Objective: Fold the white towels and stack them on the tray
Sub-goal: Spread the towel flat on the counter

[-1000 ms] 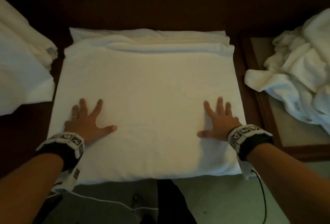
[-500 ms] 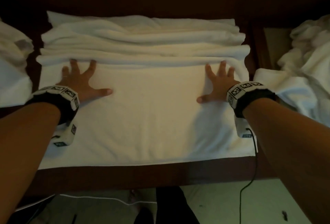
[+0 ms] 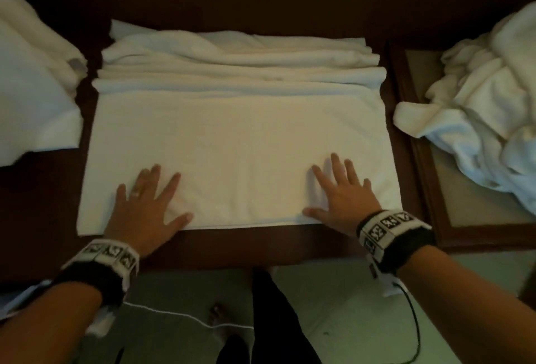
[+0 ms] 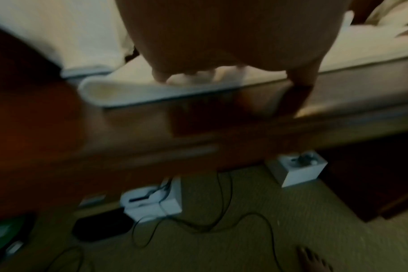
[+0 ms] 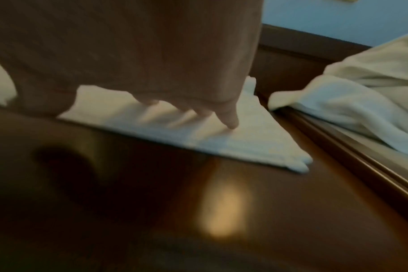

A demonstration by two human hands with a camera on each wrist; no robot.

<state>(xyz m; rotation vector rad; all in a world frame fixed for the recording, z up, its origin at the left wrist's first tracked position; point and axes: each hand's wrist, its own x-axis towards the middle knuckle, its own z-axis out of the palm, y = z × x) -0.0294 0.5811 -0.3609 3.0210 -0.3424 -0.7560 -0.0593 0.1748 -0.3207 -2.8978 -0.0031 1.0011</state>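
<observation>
towel (image 3: pixel 240 143) centre of table (image 3: pixel 243 243), bunched at 12 o'clock | left hand (image 3: pixel 142 207) 7 o'clock, right hand (image 3: pixel 343 195) 5 o'clock, fingers splayed flat, gripping nothing, likely smoothing | tray (image 3: pixel 429 160) 3 o'clock

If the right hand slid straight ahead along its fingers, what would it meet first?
Probably the bunched folds at the far end of the towel under the right hand; the flat stretch between looks free.
</observation>
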